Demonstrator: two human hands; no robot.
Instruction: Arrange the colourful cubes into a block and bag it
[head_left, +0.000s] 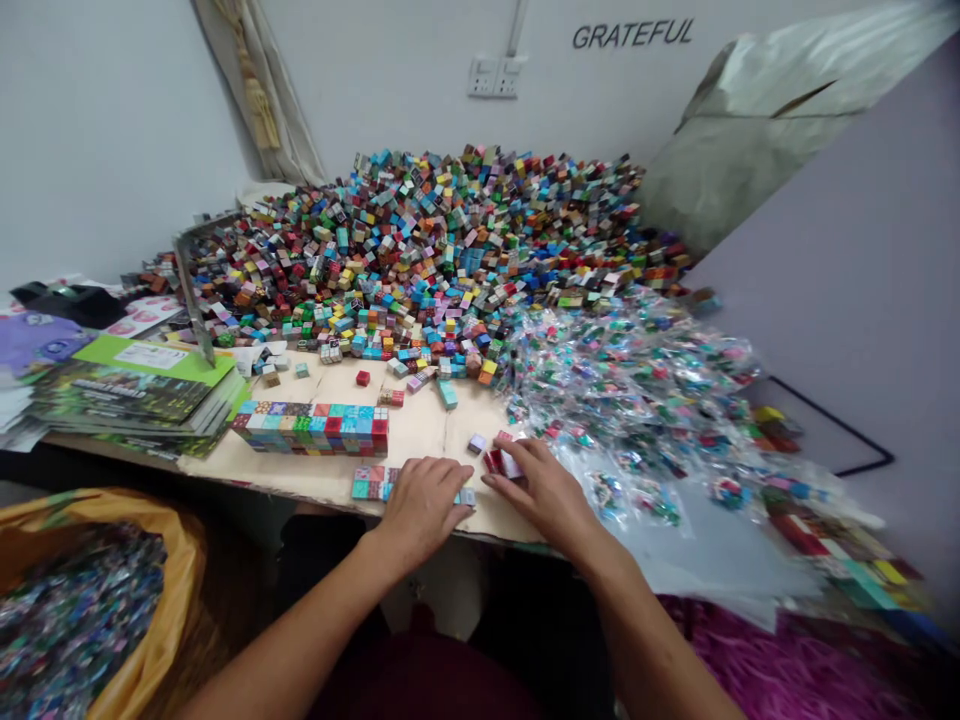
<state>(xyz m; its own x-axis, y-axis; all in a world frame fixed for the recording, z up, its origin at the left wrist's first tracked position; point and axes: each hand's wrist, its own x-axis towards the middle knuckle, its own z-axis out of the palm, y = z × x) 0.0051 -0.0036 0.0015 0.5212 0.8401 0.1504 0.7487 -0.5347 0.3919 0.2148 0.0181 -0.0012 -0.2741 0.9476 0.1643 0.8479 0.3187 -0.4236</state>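
My left hand (424, 497) is closed over a short row of small patterned cubes (367, 484) near the table's front edge, hiding its middle. Grey-blue cubes (466, 497) show by its thumb. My right hand (546, 492) has its thumb and fingers bent around a few red and pale cubes (493, 462), partly hidden by the fingers. Between the hands a single lilac cube (476, 442) lies on the board. Behind my left hand stands a long, neatly stacked block of patterned cubes (313, 430).
A big heap of loose cubes (420, 240) covers the back. Many filled clear bags (630, 370) are piled at right, beside flat plastic sheets (697, 530). Booklets (142, 385) and a black tape dispenser (69, 302) are at left. Below them stands an orange-rimmed sack (184, 560) of filled bags.
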